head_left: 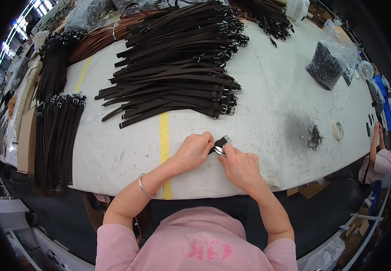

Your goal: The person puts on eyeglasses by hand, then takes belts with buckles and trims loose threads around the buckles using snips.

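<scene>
My left hand is closed on a dark belt, just behind its silver buckle. Most of this belt is hidden under the hand. In my right hand are small silver thread snips, their metal blades against or very near the belt's edge below the buckle. The right fingers cover most of the tool. Beyond my hands lies a broad pile of similar dark belts, their buckles mostly pointing right.
More buckled belts hang over the table's left edge. Right of my hands are dark thread scraps and a tape roll. A plastic bag of dark pieces stands farther back. Another person is at the far right.
</scene>
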Motion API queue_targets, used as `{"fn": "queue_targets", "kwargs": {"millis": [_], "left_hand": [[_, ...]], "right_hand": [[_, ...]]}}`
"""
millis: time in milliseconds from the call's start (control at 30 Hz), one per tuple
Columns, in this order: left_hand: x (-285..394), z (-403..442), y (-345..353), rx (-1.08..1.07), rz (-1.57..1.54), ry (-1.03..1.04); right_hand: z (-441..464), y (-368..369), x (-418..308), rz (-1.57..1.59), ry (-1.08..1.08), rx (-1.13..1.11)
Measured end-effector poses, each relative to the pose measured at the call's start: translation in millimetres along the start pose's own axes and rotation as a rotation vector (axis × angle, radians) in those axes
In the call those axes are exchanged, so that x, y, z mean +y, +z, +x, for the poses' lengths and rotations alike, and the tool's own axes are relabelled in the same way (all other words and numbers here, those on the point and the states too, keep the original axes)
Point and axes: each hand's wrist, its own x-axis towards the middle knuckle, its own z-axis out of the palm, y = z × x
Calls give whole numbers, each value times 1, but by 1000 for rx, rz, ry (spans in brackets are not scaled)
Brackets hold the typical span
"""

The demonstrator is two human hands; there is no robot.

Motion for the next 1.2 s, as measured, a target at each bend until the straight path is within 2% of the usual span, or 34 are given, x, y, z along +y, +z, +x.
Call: {"fn": "queue_targets", "kwargs": {"millis": [200,400,600,700,900,1200], "left_hand": [[1,0,0,-2,27,0],[8,1,-3,10,-105,-110],[-6,7,6,27,171,206],[-3,5,7,37,185,138],[-7,4,6,71,93,163],[-3,5,0,-6,25,84]], "right_hand": [[0,6,1,-20,-3,6],[-1,3,9,30,16,27],[0,2,9,-11,15,15],[-1,2,9,-16,4,25],[1,-1,5,-51,-29,40],[3,0,9,-55,-63,25]]}}
